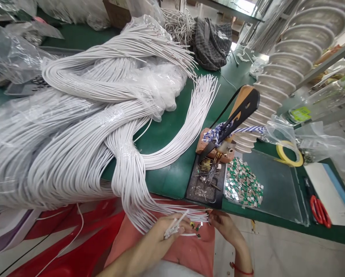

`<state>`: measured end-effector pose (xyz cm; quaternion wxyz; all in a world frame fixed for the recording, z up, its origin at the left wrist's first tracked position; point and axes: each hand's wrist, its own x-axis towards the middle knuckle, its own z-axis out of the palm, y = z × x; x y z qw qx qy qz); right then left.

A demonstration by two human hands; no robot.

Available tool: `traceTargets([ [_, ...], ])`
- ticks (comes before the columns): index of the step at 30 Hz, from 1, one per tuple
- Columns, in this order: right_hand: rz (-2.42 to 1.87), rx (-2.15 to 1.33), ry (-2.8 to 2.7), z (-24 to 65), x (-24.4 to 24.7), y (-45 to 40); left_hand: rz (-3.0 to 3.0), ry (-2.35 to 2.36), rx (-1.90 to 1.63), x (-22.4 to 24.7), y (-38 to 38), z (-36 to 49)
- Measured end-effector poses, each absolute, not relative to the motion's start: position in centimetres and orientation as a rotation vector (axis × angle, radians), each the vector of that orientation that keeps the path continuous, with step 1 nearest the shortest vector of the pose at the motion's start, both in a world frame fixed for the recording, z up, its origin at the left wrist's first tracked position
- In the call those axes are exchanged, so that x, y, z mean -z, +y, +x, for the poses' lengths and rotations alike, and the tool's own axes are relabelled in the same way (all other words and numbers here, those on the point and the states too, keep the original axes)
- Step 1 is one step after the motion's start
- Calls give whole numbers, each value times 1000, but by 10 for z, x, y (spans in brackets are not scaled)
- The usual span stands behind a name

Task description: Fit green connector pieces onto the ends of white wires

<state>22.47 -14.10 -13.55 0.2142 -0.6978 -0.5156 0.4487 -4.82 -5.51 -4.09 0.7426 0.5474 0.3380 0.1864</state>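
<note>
My left hand (172, 229) is closed around several white cable ends, low in the view over my lap. Small green-and-silver connectors (200, 226) show just past its fingertips. To the right, my right hand (222, 225) has its fingers pressed together at the tips of the white cables (192, 211), below the table's front edge; what it pinches is too small to make out. The cables run up to a large bundle (129, 161) that hangs over the edge. Above my right hand, many loose connectors (244, 182) lie in a clear tray (279, 188).
A soldering fixture (215, 154) on a brick and a dark tray (194, 188) stand at the edge. A ribbed hose (287, 57) hangs at the right. Yellow tape (290, 156) and red-handled scissors (320, 211) lie right. Thick cable bundles (65, 154) cover the left.
</note>
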Motion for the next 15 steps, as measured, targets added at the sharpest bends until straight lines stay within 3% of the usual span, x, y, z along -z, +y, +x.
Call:
traceTargets([
  [5,-1908,-1350,-1425,219,138,-143,1241,784,-498,43,-55,-47],
  [15,-1881,-1397,-1547,217,104,-134,1269,721,-303,37,-57,-49],
])
